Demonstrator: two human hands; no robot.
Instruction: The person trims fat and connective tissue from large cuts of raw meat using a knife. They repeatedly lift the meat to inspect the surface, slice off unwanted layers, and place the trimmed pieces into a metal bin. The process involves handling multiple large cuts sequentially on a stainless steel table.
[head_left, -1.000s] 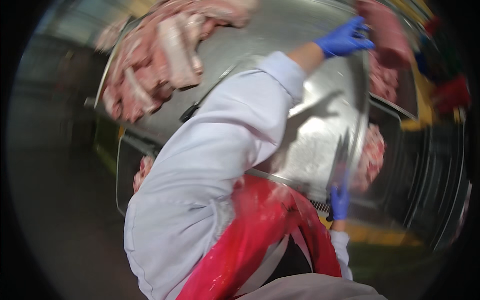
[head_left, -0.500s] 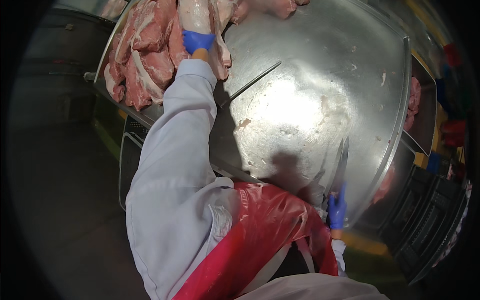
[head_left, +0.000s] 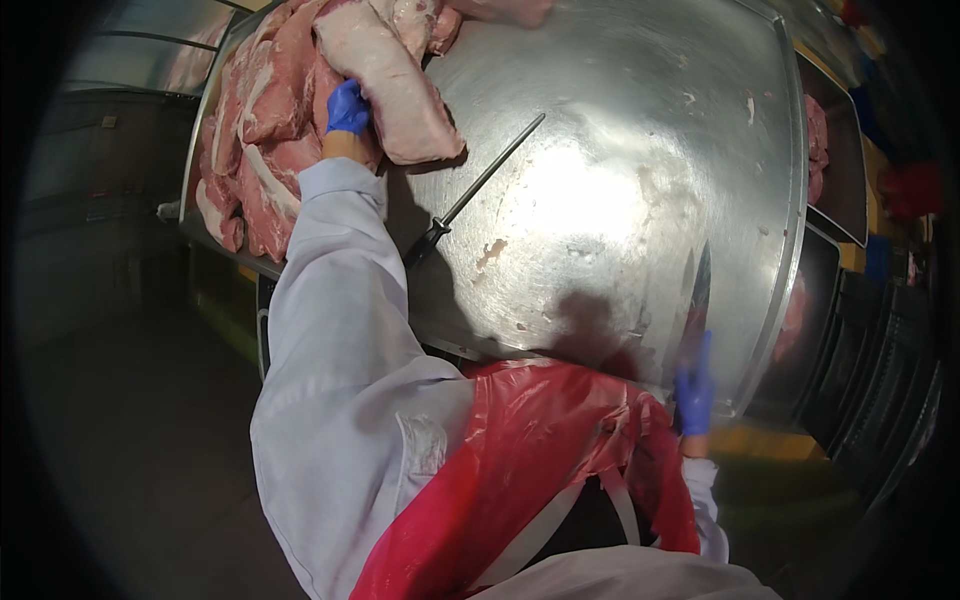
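Note:
My left hand [head_left: 347,107], in a blue glove, is closed on the edge of a pale, fat-covered slab of meat [head_left: 390,105] at the front of a heap of raw pink cuts [head_left: 265,185]. A dark-handled sharpening steel [head_left: 486,170] lies diagonally on the steel table [head_left: 615,90], right of that slab. Down at the table's right front, my blurred, gloved right hand [head_left: 694,385] holds a long knife [head_left: 702,280], its blade pointing away from me.
Beyond the table's right edge stand a tray with pink meat [head_left: 815,145], a lower bin with more meat [head_left: 790,315] and black stacked crates [head_left: 875,350]. A red object [head_left: 905,190] is at the far right. Dark floor [head_left: 140,400] shows at the left.
My left hand went from the right-hand tray to the meat heap, then slightly leftward, and the pale slab now sits lower. The view has swung. My right hand keeps the knife.

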